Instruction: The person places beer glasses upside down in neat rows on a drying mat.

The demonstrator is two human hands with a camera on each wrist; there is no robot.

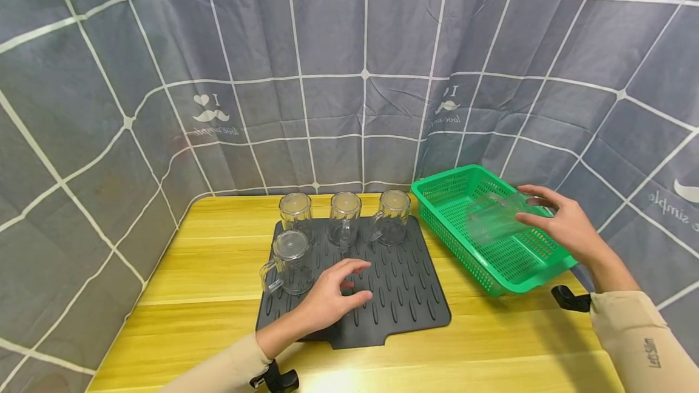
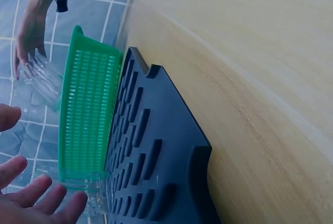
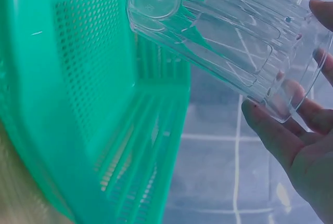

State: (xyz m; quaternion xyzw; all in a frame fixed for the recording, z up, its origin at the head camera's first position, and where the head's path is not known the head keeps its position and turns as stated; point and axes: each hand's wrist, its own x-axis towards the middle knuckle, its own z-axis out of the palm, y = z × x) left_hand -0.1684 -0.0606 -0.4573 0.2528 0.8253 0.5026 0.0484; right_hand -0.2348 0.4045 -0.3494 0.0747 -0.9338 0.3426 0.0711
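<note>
My right hand (image 1: 568,223) grips a clear glass mug (image 1: 494,218) near its rim, fingers and thumb around that end. The mug is tilted over the green basket (image 1: 453,253), its base pointing toward the basket in the right wrist view, where ribbed sides show. Over the black drying mat (image 1: 404,284) hovers my left hand (image 1: 330,296), fingers spread and loosely bent around nothing. Just beyond it, a mug (image 1: 295,268) with its handle to the left stands on the mat's left side. Three more mugs line the back: left (image 1: 295,214), middle (image 1: 344,220) and right (image 1: 392,220).
The mat and basket lie on a yellow wooden table (image 1: 185,259), the basket angled at the right. A grey curtain (image 1: 327,102) with white grid lines hangs behind and around the table. Black straps with small devices (image 1: 570,299) sit at both wrists.
</note>
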